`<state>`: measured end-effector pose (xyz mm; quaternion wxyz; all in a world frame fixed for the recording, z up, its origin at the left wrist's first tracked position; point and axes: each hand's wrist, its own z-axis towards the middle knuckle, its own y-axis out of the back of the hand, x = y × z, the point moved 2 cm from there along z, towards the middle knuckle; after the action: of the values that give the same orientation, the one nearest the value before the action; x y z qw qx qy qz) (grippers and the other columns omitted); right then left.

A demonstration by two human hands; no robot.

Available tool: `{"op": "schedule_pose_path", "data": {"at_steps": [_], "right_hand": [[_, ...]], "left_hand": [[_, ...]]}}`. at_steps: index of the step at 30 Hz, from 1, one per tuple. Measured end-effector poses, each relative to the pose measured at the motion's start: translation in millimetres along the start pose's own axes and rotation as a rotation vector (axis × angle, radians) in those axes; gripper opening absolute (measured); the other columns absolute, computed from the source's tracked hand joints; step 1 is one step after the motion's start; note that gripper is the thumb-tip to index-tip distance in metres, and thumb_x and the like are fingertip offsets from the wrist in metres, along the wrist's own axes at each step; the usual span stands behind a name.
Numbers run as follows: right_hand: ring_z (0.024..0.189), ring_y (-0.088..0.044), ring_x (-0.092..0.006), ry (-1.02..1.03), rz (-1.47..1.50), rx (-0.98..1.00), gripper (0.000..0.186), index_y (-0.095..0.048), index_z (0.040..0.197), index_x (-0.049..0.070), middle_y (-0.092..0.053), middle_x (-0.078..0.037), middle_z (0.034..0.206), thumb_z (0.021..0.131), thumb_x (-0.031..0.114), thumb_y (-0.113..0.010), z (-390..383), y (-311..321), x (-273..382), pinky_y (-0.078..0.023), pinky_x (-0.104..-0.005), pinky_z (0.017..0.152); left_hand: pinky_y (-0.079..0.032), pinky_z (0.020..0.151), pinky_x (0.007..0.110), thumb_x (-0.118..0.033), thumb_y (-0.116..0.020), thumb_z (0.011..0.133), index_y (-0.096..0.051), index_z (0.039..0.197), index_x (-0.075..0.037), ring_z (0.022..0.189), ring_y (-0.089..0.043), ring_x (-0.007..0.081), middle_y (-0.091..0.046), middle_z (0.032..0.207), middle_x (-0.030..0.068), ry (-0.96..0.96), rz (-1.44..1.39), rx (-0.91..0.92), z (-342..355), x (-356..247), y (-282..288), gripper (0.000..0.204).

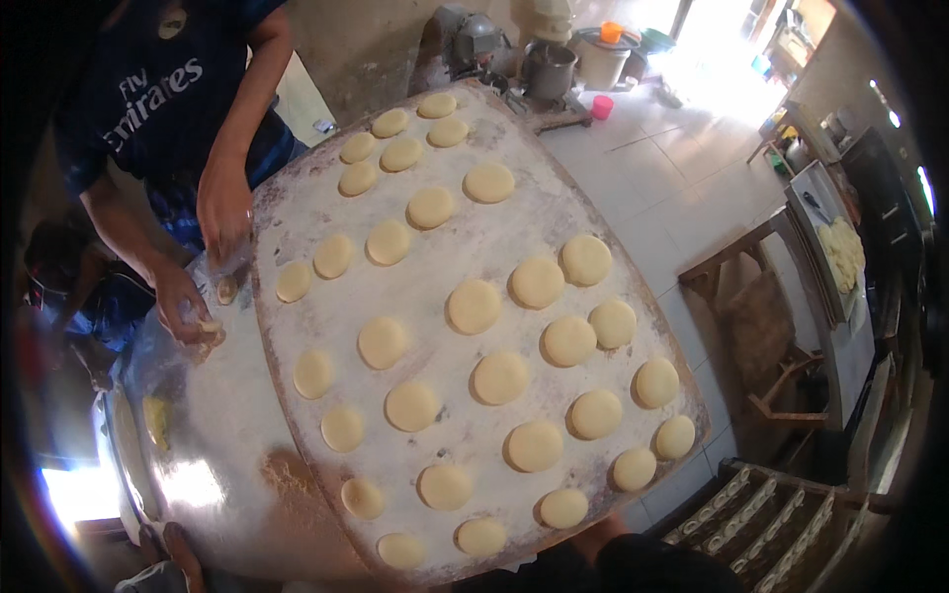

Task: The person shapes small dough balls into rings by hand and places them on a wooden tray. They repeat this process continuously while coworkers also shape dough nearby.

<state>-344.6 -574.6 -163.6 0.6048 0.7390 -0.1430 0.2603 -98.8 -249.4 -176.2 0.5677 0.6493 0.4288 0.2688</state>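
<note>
Floured wooden board (514, 212) on counter, rows of flattened dough discs (474, 305), wearer's own hands out of view, co-worker's hands (225, 210) pinching dough (227, 289) at board's left edge.

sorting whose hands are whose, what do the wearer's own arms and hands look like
Own hands do not show; only a dark-clothed part at the lower edge. The hands at left are a co-worker's, in a dark blue short-sleeved shirt.
</note>
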Motion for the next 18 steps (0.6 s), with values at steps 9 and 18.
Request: {"op": "schedule_pose_path", "data": {"at_steps": [9, 18], "right_hand": [[0.097, -0.064, -0.0410, 0.438, 0.248, 0.051, 0.028, -0.066, 0.105, 0.005, -0.067, -0.021, 0.105, 0.083, 0.022, -0.063, -62.5, 120.0, 6.5, -0.052, -0.0456, 0.086], [0.078, -0.068, -0.0335, 0.412, 0.282, 0.667, 0.016, -0.066, 0.099, 0.007, -0.069, -0.013, 0.088, 0.085, 0.014, -0.064, -53.4, 306.9, 179.3, -0.055, -0.0434, 0.072]], "left_hand": [[-0.049, 0.086, 0.044, -0.020, -0.048, 0.100, -0.060, 0.112, 0.003, 0.101, -0.059, 0.0333, -0.061, 0.109, 0.0198, 0.103, -0.257, -0.287, -117.7, -37.5, 97.4, 0.029], [-0.041, 0.093, 0.050, -0.013, -0.067, 0.085, -0.060, 0.114, -0.003, 0.104, -0.053, 0.0404, -0.057, 0.107, 0.0201, -0.269, -0.333, -0.348, -50.3, -206.8, 312.9, 0.032]]}}
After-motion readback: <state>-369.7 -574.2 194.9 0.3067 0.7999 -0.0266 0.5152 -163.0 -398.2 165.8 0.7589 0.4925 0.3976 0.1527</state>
